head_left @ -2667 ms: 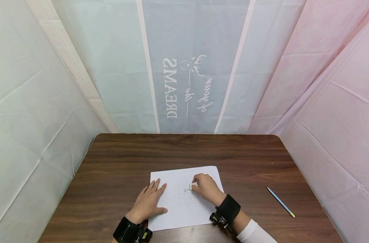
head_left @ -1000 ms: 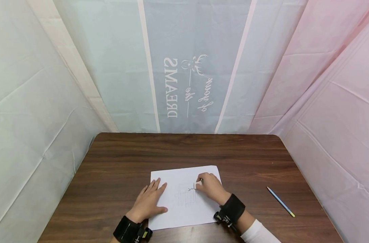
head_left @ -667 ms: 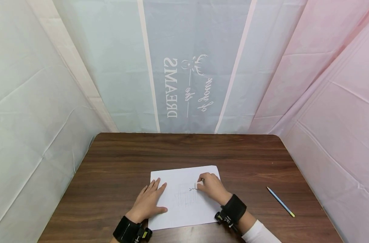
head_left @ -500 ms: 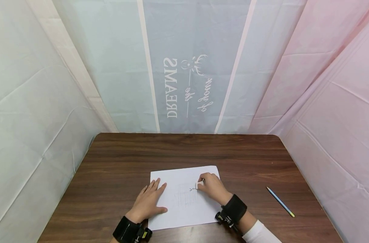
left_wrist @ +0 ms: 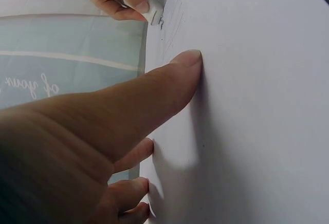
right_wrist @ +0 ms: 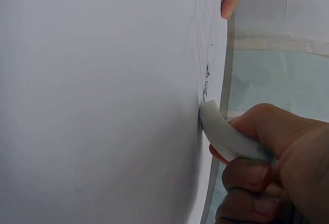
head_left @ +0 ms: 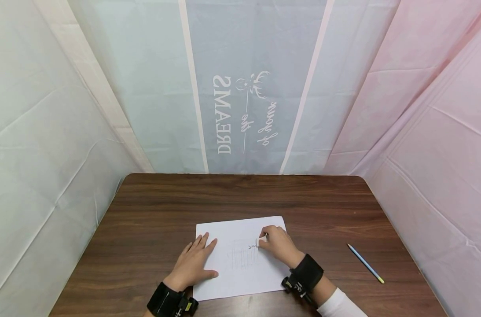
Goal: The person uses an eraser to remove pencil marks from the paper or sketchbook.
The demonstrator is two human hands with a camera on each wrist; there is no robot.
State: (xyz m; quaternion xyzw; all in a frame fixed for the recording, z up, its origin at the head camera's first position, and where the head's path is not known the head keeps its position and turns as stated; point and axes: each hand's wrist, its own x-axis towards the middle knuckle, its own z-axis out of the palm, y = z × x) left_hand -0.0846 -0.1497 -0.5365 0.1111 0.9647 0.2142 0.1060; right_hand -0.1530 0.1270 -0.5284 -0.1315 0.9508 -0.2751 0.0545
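White paper sheet [head_left: 256, 281], lying flat and slightly askew on the wood-grain table [head_left: 240, 198], under the spread left hand [head_left: 190, 264] at its left side; marked around the middle with thin, near-parallel lines [head_left: 242, 259]. White eraser [right_wrist: 226, 134], slightly curved, blunt-ended, pinched at a slant in the right hand [head_left: 279, 245], touching the paper by its tip just beside dark, ragged marks [right_wrist: 206, 77].

The left hand [head_left: 192, 263] rests on the paper [head_left: 240, 284] near its left edge, fingers spread, thumb out; over the paper's right part, the right hand [head_left: 277, 243] curls into a pinch.
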